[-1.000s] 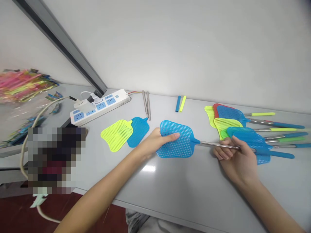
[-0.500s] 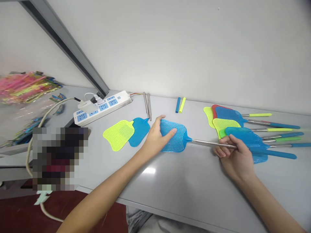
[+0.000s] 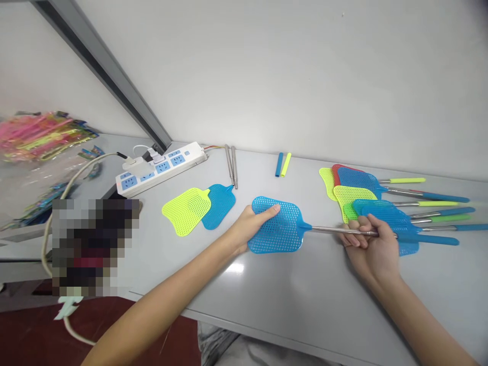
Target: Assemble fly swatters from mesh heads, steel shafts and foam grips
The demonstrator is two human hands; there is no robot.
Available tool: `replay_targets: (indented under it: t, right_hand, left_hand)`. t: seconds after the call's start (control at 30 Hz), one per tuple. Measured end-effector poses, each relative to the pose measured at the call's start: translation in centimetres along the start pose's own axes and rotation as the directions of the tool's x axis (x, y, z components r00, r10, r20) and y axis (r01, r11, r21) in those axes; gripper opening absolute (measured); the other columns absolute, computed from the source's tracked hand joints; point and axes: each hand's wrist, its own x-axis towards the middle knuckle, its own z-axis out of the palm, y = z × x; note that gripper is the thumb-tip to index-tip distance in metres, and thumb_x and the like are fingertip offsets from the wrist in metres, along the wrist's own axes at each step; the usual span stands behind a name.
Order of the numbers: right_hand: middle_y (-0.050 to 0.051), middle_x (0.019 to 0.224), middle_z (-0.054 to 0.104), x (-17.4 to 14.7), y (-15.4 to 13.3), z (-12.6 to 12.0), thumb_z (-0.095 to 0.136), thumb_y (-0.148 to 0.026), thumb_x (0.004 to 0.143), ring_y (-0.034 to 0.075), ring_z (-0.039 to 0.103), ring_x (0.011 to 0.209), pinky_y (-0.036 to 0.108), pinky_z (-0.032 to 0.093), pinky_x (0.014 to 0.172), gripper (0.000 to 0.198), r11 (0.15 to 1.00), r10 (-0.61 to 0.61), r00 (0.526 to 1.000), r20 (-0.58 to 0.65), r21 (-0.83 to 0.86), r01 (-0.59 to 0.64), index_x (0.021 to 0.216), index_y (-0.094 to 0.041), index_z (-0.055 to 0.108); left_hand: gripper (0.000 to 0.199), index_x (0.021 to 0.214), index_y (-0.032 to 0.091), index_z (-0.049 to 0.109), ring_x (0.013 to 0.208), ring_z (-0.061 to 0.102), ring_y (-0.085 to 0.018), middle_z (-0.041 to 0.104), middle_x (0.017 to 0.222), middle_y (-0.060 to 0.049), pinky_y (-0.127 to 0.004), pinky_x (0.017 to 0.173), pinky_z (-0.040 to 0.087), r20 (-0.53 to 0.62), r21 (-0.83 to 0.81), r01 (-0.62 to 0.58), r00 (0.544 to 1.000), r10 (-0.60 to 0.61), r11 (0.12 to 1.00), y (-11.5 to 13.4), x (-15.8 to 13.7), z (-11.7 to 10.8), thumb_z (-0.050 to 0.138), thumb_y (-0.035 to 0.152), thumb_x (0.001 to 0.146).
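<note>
A blue fly swatter [image 3: 284, 229] with a perforated head, thin metal rod and blue grip is held level above the table between both hands. My left hand [image 3: 253, 223] clasps the left side of its head, thumb on top and the other fingers hidden beneath. Farther along, my right hand [image 3: 368, 241] is closed around the metal rod near the blue grip. Behind my right hand lies a pile of assembled fly swatters [image 3: 356, 195] in yellow, red, green and blue, their handles pointing right. Loose yellow [image 3: 186, 211] and blue [image 3: 217, 206] swatter heads overlap left of my left hand.
Two metal rods [image 3: 234, 168] lie near the wall, with a blue grip sleeve [image 3: 279, 164] and a yellow grip sleeve [image 3: 285, 164] farther right. A white power strip [image 3: 162, 170] with plugged-in cords sits at the left. Bagged colourful items [image 3: 41, 134] are beyond it.
The swatter head has shifted slightly right and toward me, and its rod is more level. My left thumb now presses on the head; my right fingers have curled tighter around the rod.
</note>
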Motion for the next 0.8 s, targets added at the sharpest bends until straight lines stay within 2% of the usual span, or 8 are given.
replay_targets:
  t: [0.13,0.33,0.67,0.8]
  right_hand:
    - [-0.004,0.031,0.024,-0.2,0.5,-0.2,0.039,-0.025,0.076,0.009,0.025,0.033,0.022,0.025,0.039,0.036,0.995,-0.087,0.994,-0.063,0.047,0.09,0.041,-0.017,0.032]
    - [-0.005,0.032,0.024,-0.4,0.8,-0.2,0.038,-0.026,0.076,0.009,0.025,0.032,0.023,0.024,0.039,0.036,0.988,-0.12,0.988,-0.097,0.086,0.128,0.043,-0.017,0.028]
    - [-0.004,0.03,0.023,-0.4,1.0,-0.1,0.036,-0.026,0.077,0.009,0.022,0.032,0.023,0.023,0.039,0.038,0.984,-0.12,0.985,-0.127,0.119,0.135,0.042,-0.016,0.027]
    - [-0.004,0.03,0.023,-0.3,1.1,-0.3,0.037,-0.027,0.077,0.009,0.022,0.032,0.023,0.023,0.039,0.037,0.982,-0.119,0.986,-0.117,0.134,0.134,0.043,-0.016,0.026]
  left_hand:
    - [0.022,0.079,0.014,0.062,0.069,0.063,-0.019,0.067,0.076,-0.006,-0.036,0.069,0.052,-0.035,-0.051,0.048,0.998,-0.049,0.998,-0.7,-0.2,0.7,0.065,0.033,0.068]
    - [0.025,0.08,0.014,0.062,0.071,0.064,-0.019,0.067,0.081,-0.007,-0.036,0.069,0.052,-0.052,-0.053,0.053,0.997,-0.056,0.997,-1.0,-0.3,0.8,0.065,0.035,0.067]
    - [0.031,0.08,0.012,0.062,0.076,0.063,-0.02,0.067,0.084,-0.01,-0.034,0.072,0.051,-0.038,0.039,-0.026,0.999,0.027,0.999,-1.7,-0.3,0.8,0.063,0.04,0.068]
    - [0.031,0.078,0.012,0.062,0.073,0.063,-0.019,0.067,0.083,-0.009,-0.033,0.071,0.05,-0.061,0.137,-0.076,0.994,0.085,0.988,-1.9,-0.3,1.0,0.061,0.041,0.069]
